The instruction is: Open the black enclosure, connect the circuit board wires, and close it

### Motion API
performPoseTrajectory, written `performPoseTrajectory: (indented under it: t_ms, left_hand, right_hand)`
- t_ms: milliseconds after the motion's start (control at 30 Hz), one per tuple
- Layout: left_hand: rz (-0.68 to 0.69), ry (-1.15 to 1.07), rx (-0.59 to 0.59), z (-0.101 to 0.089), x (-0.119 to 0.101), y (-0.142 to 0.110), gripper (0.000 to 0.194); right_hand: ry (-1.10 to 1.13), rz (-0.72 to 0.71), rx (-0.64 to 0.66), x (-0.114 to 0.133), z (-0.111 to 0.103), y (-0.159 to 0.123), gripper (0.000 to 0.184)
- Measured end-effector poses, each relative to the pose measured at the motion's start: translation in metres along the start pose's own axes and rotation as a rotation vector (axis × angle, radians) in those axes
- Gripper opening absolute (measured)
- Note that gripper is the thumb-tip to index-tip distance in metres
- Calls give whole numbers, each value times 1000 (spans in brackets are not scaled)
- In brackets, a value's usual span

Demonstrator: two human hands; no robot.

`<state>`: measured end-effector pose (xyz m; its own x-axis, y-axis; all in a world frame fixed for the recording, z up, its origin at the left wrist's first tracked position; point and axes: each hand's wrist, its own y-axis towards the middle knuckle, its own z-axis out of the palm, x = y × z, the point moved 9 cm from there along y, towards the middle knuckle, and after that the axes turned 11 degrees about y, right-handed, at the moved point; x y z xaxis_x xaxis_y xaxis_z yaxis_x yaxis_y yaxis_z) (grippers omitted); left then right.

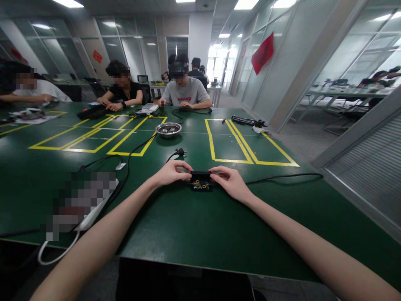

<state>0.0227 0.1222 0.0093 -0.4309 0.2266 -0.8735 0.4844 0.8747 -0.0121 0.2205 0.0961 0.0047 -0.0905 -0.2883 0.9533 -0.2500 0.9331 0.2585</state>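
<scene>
An opened black casing (201, 187) with a circuit board and coil-like round parts inside lies on the green table in front of me. Along its far side a black cover (201, 172) is tilted up. My left hand (171, 173) pinches the cover's left end between thumb and fingers. At the right end my right hand (230, 179) grips it in the same way. Dark cables run from both sides of the casing, and one black cable (285, 176) stretches off to the right. The fingertips partly hide the cover's ends.
A metal bowl (168, 129) with small parts stands further back, near a black plug (179, 153). On the left lies a white power strip (97, 209), partly pixelated. A folded black tripod (249, 121) rests at the back right. Several people sit across the table (175, 234).
</scene>
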Motion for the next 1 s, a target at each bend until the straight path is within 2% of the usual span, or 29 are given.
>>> performPoseTrajectory:
  t_ms: [233,400,533,633,700,800,867,1000]
  left_hand:
    - [81,75,37,12,-6,-1,33]
    - [177,225,52,19,-13,-2,32]
    - [258,566,32,24,-25,-7,33]
    - [258,824,-1,29,-31,-10,41]
    - [231,919,4,33,-31,-11,47]
    - [222,960,37,37,-31,-11,50]
    - [271,942,50,40,-33,-12,50]
    - [411,895,18,43,-41,-16,45]
  right_hand:
    - [-97,-173,116,24,8,-6,19]
    - [-293,-242,165,26,13,-9,21]
    - [-456,-169,190,19,17,-8,25]
    - [-430,-123,238,20,22,-10,22]
    - [-394,-98,245,22,24,-12,25]
    - [-355,-41,241,21,26,-14,33]
    - [-352,-8,244,19,27,-15,37]
    - [-411,-24,304,22,32,-16,23]
